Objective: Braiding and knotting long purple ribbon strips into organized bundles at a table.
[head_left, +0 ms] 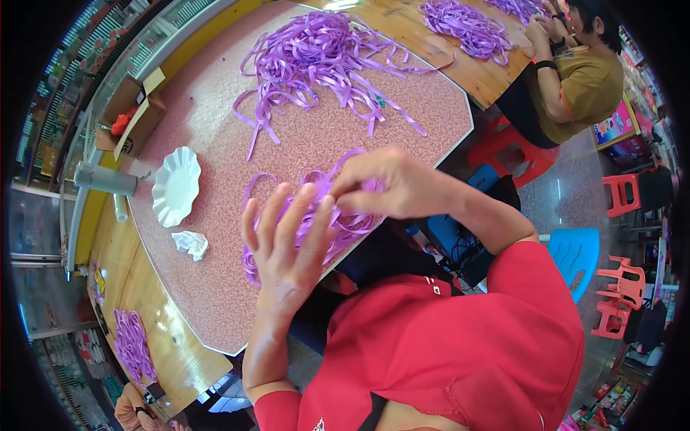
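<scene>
A loose bunch of purple ribbons (345, 228) lies at the near edge of the pink speckled table, partly hidden under both hands. My left hand (284, 241) is raised over the bunch, its fingers stretched out and spread, its thumb hidden. Beside its index finger, my right hand (384, 183) is closed in a pinch on a purple ribbon; the pinched spot is mostly covered by the fingers. Farther back on the table sits a larger tangled heap of purple ribbons (309, 61), with loose ends trailing toward me.
On the left of the table (208, 302) are a white scalloped dish (176, 187), crumpled white tissue (190, 245), a grey cylinder (105, 178) and an open cardboard box (136, 118). Co-workers sit at far right (586, 86) and lower left, near more ribbon piles. Red stools (514, 151) stand right.
</scene>
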A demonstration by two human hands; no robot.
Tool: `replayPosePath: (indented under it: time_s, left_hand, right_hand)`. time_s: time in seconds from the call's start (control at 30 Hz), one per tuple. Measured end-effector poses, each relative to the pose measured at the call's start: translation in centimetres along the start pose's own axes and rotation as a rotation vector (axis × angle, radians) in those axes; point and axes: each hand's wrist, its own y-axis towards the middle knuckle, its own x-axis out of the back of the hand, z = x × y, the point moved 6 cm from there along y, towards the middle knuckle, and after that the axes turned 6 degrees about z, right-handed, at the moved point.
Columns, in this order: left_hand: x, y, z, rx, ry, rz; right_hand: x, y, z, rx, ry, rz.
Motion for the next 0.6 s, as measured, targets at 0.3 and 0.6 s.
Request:
replayPosePath:
  time_s: [0.3,0.6]
  left_hand:
    - [1.1,-1.4,1.1,-0.034,-0.133,0.038]
    - [7.2,-11.2,14.3,0.711,-0.776,-0.061]
  right_hand:
    - [-3.7,0.7,-0.5,-0.189,0.341,0.345]
    - [4.4,1.7,-5.7,-0.296,0.103,0.245]
